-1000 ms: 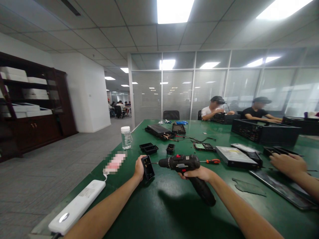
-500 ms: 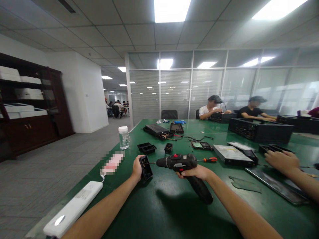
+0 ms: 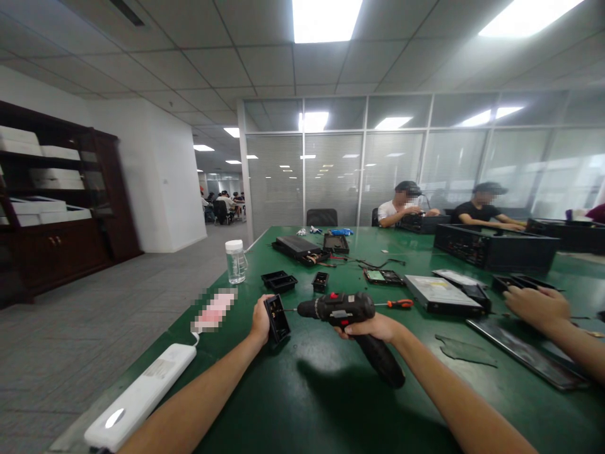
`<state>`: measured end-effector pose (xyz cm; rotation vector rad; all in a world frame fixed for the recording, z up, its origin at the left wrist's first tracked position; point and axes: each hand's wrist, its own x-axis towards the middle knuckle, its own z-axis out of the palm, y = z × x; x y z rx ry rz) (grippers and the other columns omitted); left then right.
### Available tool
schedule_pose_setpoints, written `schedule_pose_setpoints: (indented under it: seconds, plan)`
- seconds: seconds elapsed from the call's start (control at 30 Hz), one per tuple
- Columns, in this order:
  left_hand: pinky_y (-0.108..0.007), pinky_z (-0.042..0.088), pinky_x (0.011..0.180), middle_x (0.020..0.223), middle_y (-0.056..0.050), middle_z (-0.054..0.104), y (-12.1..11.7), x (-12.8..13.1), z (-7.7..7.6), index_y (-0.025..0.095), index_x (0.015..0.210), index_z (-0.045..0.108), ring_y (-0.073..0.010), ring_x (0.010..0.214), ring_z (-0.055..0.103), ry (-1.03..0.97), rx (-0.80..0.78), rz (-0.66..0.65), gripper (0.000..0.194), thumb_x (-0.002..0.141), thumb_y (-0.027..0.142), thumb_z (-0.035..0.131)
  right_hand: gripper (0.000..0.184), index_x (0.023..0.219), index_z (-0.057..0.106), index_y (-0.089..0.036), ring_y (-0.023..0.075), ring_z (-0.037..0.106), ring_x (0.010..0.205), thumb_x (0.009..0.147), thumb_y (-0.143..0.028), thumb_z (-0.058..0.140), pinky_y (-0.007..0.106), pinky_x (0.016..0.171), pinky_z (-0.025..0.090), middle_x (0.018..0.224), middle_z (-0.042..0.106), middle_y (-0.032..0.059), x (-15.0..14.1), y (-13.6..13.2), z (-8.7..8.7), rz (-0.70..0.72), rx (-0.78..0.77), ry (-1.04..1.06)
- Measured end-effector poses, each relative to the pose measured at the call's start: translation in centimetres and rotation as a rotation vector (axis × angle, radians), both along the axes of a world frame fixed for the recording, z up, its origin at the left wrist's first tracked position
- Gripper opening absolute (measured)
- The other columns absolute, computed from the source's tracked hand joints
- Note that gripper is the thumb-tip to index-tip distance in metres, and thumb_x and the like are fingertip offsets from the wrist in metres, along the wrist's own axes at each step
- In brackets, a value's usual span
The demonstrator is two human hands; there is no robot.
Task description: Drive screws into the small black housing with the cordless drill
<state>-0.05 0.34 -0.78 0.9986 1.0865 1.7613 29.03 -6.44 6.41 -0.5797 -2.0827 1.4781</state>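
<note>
Green bench (image 3: 331,410), near side. Left hand (image 3: 259,321) grips a tilted black plastic housing (image 3: 278,320), likely light, stiff, best held by the rim; right hand (image 3: 373,328) wraps a cordless drill (image 3: 336,307), probably heavy, bit (image 3: 290,309) pointing into the housing.

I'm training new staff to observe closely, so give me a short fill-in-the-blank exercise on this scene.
1. The right hand grips a power ____.
2. The left hand holds a small box whose colour is ____.
3. The cap on the clear bottle is ____.
4. The table has a ____ top.

Missing words: drill; black; white; green.
</note>
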Motion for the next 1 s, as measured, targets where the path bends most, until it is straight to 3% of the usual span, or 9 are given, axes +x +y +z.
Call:
schedule_pose_setpoints:
  seconds: [0.57, 1.0]
  plan:
    - [-0.027, 0.042, 0.056, 0.063, 0.000, 0.058, 0.22, -0.08, -0.10, 0.018, 0.077, 0.063, -0.0155, 0.058, 0.054, -0.003, 0.008, -0.037, 0.035, 0.071, 0.048, 0.048, 0.029, 0.090, 0.061, -0.008, 0.0140, 0.052, 0.075, 0.075, -0.032, 0.067, 0.027, 0.073, 0.041, 0.079, 0.056, 0.0047, 0.08, 0.20, -0.19, 0.020, -0.020, 0.037]
    - [-0.028, 0.044, 0.058, 0.064, 0.000, 0.060, 0.51, -0.15, -0.41, 0.017, 0.077, 0.064, -0.0157, 0.059, 0.055, -0.005, 0.015, -0.015, 0.036, 0.071, 0.049, 0.048, 0.034, 0.088, 0.060, -0.009, 0.0148, 0.051, 0.075, 0.073, -0.039, 0.067, 0.028, 0.072, 0.042, 0.079, 0.056, 0.0047, 0.07, 0.20, -0.23, 0.005, -0.009, -0.009]
